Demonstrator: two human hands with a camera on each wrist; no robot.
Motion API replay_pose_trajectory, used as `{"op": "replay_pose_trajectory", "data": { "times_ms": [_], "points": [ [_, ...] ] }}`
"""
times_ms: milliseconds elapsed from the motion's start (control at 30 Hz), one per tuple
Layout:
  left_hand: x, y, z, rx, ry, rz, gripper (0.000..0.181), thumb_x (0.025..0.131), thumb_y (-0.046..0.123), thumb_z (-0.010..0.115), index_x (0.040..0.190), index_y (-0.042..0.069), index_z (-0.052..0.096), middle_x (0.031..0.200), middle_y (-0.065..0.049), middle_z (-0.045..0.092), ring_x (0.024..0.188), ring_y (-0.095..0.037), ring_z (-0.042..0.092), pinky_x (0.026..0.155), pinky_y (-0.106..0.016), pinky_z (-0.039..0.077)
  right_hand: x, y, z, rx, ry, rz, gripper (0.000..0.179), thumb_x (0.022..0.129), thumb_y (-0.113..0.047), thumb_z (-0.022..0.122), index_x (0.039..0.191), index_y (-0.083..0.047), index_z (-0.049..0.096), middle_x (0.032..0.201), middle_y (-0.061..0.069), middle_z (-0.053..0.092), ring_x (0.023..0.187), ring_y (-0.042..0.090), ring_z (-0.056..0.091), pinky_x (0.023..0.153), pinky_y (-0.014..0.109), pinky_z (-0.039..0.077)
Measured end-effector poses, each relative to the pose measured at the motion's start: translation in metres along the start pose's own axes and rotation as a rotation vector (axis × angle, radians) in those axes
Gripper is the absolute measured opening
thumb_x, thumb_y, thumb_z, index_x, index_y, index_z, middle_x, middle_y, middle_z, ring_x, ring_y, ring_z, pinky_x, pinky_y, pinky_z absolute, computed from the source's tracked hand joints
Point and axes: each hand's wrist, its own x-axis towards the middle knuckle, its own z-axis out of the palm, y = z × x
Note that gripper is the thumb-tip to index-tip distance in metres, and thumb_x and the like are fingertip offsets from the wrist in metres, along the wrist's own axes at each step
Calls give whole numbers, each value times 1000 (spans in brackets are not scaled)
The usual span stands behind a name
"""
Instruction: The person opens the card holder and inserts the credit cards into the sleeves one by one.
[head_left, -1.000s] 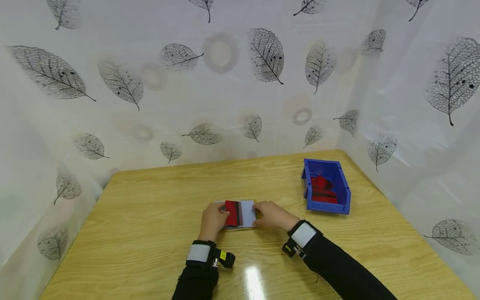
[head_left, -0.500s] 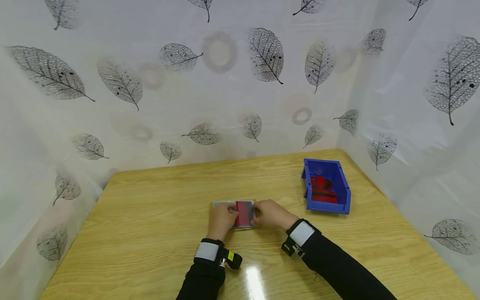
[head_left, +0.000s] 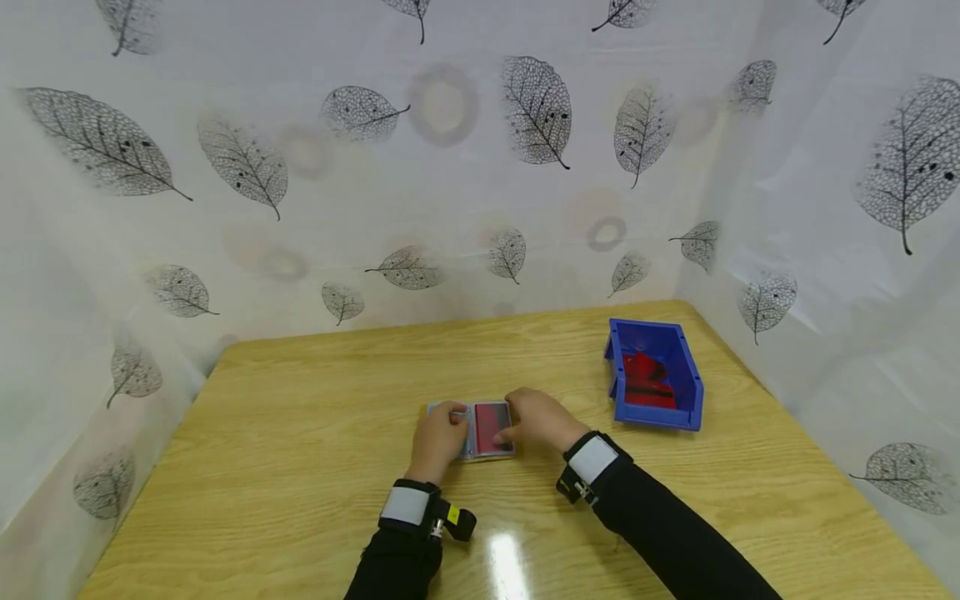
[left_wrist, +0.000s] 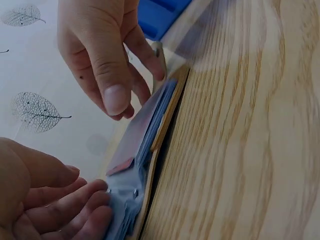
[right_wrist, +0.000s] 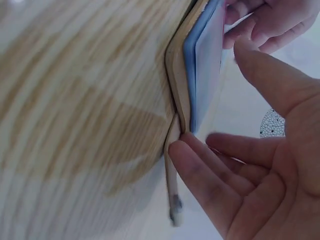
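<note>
Where the card holder is spread on the table, the red card is seen in its right half; nothing is grasped by the left hand, at its left half, or by the right hand, at its right edge; rightward of it, a blue bin is placed.

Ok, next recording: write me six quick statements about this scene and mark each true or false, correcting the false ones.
1. The card holder lies open on the table. True.
2. Red items lie in the blue bin. True.
3. The blue bin stands on the person's left. False: it is on their right.
4. A red card is in the card holder's right half. True.
5. The left hand grips the red card. False: the left hand is at the left half, fingers relaxed.
6. Everything behind is plain white. False: the backdrop carries leaf prints.
</note>
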Motion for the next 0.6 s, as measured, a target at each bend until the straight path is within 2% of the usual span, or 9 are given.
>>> {"op": "replay_pose_trajectory", "data": {
  "times_ms": [100, 200, 300, 433, 500, 600],
  "points": [
    [0, -8, -8, 78, 72, 27, 20, 83, 8, 66, 101, 1, 73, 94, -15, 69, 85, -33, 63, 74, -45, 49, 3, -3, 2, -66, 5, -11, 72, 76, -40, 82, 128, 4, 59, 119, 17, 64, 105, 29, 62, 90, 42, 49],
    [-1, -19, -17, 135, 77, -8, 24, 85, 13, 70, 106, 1, 72, 105, -20, 67, 96, -40, 60, 81, -49, 47, 5, -7, 4, -107, -7, -30, 71, 75, -41, 83, 128, 2, 60, 116, 15, 66, 102, 28, 64, 88, 41, 50],
    [-2, -28, -26, 124, 6, -52, 35, 86, 16, 72, 115, -2, 68, 114, -24, 63, 106, -43, 57, 89, -52, 46, 6, -10, 4, -125, -23, -29, 73, 74, -40, 84, 130, 0, 59, 119, 15, 66, 106, 28, 63, 91, 41, 49],
    [-3, -32, -32, 79, -95, -51, 51, 83, 17, 77, 125, -6, 61, 122, -28, 58, 115, -43, 54, 96, -54, 43, 5, -11, 2, -135, -29, -15, 75, 73, -39, 85, 133, -3, 57, 125, 13, 64, 111, 28, 61, 94, 40, 47],
    [-4, -31, -33, 81, -113, -55, 55, 81, 17, 79, 127, -6, 59, 122, -29, 56, 115, -43, 53, 96, -53, 43, 5, -11, 2, -130, -30, -19, 76, 73, -38, 85, 134, -3, 56, 127, 13, 62, 114, 28, 60, 95, 40, 47],
    [-4, -28, -32, 109, -102, -73, 57, 78, 16, 81, 127, -4, 60, 120, -28, 56, 112, -41, 55, 94, -52, 44, 6, -9, 2, -108, -42, -31, 77, 73, -36, 85, 137, -4, 54, 129, 14, 61, 115, 30, 59, 96, 41, 46]
  ]
}}
